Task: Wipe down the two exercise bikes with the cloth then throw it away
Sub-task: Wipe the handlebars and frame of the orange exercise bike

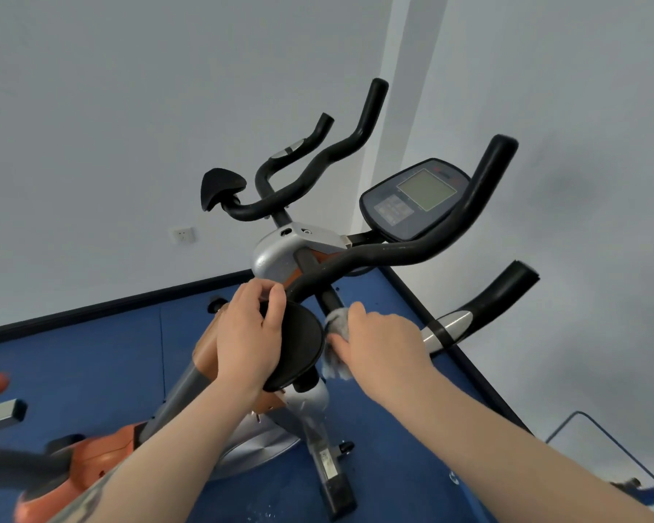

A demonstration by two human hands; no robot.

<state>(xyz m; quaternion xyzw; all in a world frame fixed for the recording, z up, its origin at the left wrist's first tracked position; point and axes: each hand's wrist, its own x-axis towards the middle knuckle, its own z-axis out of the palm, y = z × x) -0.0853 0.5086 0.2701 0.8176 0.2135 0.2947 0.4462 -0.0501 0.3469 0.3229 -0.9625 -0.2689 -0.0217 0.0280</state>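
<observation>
The nearer exercise bike has black handlebars [412, 251], a grey console [416, 200] and an orange and silver frame [314, 405]. My left hand [248, 334] grips the left edge of a black round elbow pad [303, 341] on this bike. My right hand [378, 343] holds a crumpled grey-white cloth [335, 322] pressed against the pad's right side, beside the black stem. A second bike's handlebars [310, 168] and its black pad [219, 186] stand behind, near the wall.
Blue floor [102, 371] meets white walls at a dark baseboard. A wall socket [182, 235] sits low on the left wall. An orange part and a grey metal bar [1, 413] jut in at the left edge. A mirror-like panel [605, 454] leans at lower right.
</observation>
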